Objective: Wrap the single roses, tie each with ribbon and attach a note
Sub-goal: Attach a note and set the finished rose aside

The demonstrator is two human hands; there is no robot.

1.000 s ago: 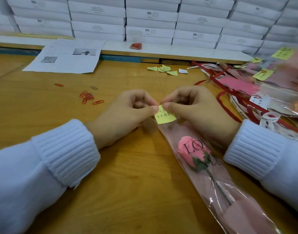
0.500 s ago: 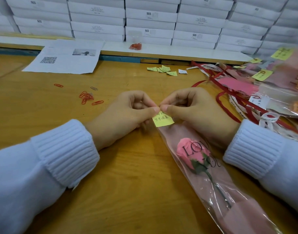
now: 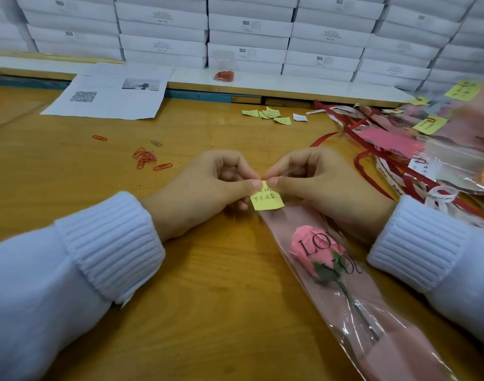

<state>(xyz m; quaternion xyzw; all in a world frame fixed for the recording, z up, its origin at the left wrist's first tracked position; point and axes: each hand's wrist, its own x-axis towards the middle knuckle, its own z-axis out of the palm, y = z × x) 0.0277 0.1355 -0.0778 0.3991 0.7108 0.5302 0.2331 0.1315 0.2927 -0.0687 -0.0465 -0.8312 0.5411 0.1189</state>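
Where the two hands meet, the fingers are closed in a pinch. The yellow note is gripped at its top edge between thumb and forefinger of the left hand from 9 o'clock and of the right hand from 3 o'clock. The other fingers of both hands are curled in. Handwriting is seen on the note.

The note is laid over the top end of the pink wrapper, which is stretched toward 5 o'clock across the table. Inside the wrapper the pink rose is seen, head toward the note, stem trailing to 5 o'clock, with black printed letters over it. The right wrist is rested on the wrapper's edge. White ribbed cuffs are noted at both wrists.

From the note outward:
- 10 o'clock: loose red paper clips, apart from the hands.
- 12 o'clock: small yellow slips, scattered.
- 2 o'clock: tangled red and white ribbons, near the right hand.
- 2 o'clock, further out: finished wrapped roses, piled, with yellow notes clipped on.
- 11 o'clock: a printed sheet with a QR code.
- 12 o'clock, far: a clear tub of red clips on a white ledge, with stacked white boxes behind it.
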